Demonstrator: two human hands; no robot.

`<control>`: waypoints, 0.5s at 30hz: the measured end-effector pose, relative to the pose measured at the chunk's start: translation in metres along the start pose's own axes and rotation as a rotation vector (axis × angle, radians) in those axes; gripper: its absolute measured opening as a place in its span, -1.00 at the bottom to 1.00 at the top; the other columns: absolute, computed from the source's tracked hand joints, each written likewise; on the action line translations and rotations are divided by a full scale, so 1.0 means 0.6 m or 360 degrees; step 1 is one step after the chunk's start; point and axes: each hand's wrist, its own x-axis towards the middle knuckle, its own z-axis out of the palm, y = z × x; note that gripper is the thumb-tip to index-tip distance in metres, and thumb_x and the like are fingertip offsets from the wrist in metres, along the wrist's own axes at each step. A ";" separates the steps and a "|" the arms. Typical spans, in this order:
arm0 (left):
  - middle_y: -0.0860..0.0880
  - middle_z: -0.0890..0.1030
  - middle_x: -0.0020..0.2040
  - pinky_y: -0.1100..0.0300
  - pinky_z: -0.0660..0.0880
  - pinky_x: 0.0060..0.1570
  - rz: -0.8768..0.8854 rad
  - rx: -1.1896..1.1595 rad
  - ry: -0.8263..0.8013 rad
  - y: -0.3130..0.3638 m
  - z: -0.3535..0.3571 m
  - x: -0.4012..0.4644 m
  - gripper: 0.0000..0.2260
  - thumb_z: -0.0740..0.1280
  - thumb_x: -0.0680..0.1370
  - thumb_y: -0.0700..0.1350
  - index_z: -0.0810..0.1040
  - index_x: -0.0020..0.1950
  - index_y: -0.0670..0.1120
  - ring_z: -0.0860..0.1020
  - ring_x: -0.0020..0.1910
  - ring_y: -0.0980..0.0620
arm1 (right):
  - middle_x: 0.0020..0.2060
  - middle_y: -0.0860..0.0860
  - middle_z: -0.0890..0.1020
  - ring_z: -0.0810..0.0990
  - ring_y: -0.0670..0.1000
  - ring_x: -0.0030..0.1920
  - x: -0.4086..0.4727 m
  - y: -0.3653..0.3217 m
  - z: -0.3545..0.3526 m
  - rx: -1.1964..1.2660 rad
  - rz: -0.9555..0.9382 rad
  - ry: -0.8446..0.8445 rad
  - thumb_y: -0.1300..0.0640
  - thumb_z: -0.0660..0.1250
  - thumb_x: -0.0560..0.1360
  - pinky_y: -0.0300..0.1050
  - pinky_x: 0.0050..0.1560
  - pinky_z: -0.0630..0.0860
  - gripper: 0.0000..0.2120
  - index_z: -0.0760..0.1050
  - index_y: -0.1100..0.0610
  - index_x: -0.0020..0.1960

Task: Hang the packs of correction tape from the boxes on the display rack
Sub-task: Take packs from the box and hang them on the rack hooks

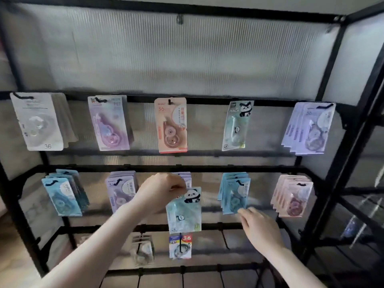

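Note:
A black metal display rack (187,169) fills the view, with packs of correction tape hanging in rows. My left hand (161,190) pinches the top of a pale green panda pack (184,210) in front of the middle hook of the second row, where lilac packs (186,177) hang behind it. My right hand (260,227) is open, its fingertips touching the lower edge of a bunch of blue packs (234,194). A matching panda pack (236,125) hangs in the top row.
The top row also holds white (38,121), purple (110,123), peach (170,125) and lilac (309,129) packs. The second row has blue (62,194), lilac (120,190) and pink (292,196) bunches. Lower hooks carry a clear pack (143,249) and a colourful pack (180,246).

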 end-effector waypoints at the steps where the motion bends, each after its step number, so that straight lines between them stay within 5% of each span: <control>1: 0.10 0.63 -0.14 0.16 0.51 -0.13 0.0022 -0.0009 0.0012 0.015 -0.004 0.017 -0.89 0.35 0.51 -0.03 0.63 -0.07 -0.03 0.57 -0.16 0.08 | -0.27 -0.07 0.66 0.63 -0.03 -0.30 0.006 0.013 -0.009 -0.0029 0.0002 0.0013 0.15 0.47 0.37 -0.20 -0.42 0.48 -0.86 0.62 0.06 -0.07; 6: 0.17 0.59 -0.20 0.19 0.52 -0.15 0.0010 -0.0051 0.0087 0.096 -0.010 0.090 -0.91 0.36 0.50 -0.02 0.63 -0.07 0.00 0.55 -0.22 0.16 | -0.11 -0.04 0.67 0.64 0.00 -0.16 0.026 0.093 -0.029 -0.0032 -0.0047 0.0033 0.13 0.36 0.46 -0.13 -0.27 0.54 -0.83 0.60 0.05 0.05; 11: 0.11 0.60 -0.25 0.21 0.52 -0.19 0.0008 -0.0135 0.0329 0.170 -0.014 0.151 -0.92 0.42 0.46 -0.09 0.66 -0.11 -0.09 0.57 -0.27 0.11 | -0.46 -0.07 0.56 0.57 -0.08 -0.43 0.044 0.172 -0.049 -0.0069 -0.0254 0.0186 0.16 0.62 0.07 -0.23 -0.51 0.44 -0.73 0.62 0.01 -0.30; 15: 0.13 0.57 -0.30 0.25 0.47 -0.20 -0.0020 -0.0157 0.0523 0.214 -0.035 0.199 -0.93 0.44 0.44 -0.09 0.66 -0.15 -0.07 0.50 -0.32 0.20 | -0.43 -0.07 0.54 0.57 0.03 -0.36 0.070 0.222 -0.038 -0.0150 -0.0375 0.0288 0.16 0.61 0.09 -0.09 -0.41 0.50 -0.74 0.60 0.05 -0.28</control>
